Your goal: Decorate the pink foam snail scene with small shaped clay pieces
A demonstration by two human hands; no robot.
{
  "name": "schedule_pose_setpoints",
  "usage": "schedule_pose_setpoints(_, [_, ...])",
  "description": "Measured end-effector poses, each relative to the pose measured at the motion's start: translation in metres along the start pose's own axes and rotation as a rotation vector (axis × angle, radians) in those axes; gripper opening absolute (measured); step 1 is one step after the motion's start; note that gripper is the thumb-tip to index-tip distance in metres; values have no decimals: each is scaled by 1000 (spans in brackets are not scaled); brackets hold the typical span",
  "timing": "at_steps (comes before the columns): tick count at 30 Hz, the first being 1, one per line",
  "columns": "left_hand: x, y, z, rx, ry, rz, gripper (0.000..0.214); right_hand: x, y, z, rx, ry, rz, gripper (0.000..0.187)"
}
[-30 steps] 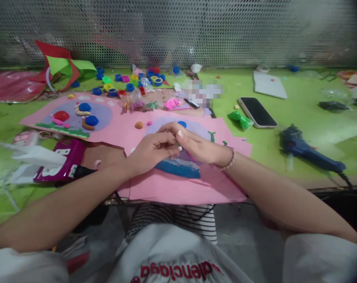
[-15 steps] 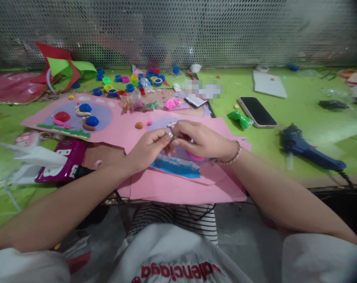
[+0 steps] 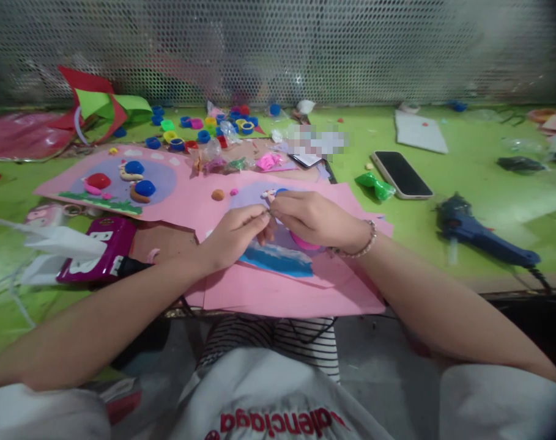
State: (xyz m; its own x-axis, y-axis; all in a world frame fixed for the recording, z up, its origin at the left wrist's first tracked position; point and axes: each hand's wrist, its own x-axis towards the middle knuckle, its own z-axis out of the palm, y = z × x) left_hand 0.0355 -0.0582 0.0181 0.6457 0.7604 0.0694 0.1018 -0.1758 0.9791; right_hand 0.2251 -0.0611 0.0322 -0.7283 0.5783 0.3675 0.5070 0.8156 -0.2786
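Observation:
My left hand (image 3: 234, 235) and my right hand (image 3: 312, 219) meet fingertip to fingertip over a pink foam sheet (image 3: 282, 287) with a lilac circle and a blue wavy strip (image 3: 278, 261) on it. Both hands are closed in a pinch on a tiny piece that I cannot make out. A bead bracelet is on my right wrist. A small orange clay ball (image 3: 218, 195) lies on the sheet just left of my hands. A second pink sheet (image 3: 117, 180) with red, blue and orange clay figures lies farther left.
A black phone (image 3: 401, 174), a green clay packet (image 3: 375, 185) and a blue glue gun (image 3: 479, 238) lie to the right on the green table. Several coloured bottle caps (image 3: 204, 128) sit at the back. A magenta box (image 3: 98, 250) is at the left. A perforated metal screen (image 3: 278, 49) stands behind.
My hands have risen a little off the sheet and drawn their fingertips together into a pinch; the right hand has turned from lying flat to curled.

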Motion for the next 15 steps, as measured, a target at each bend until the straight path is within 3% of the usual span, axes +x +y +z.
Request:
schedule_pose_setpoints(10, [7, -3, -2, -100, 82, -72, 31, 1, -2, -2, 7, -93, 118, 16])
schedule_pose_setpoints(15, [8, -4, -4, -92, 150, -106, 24, -1, 1, -2, -27, -82, 68, 18])
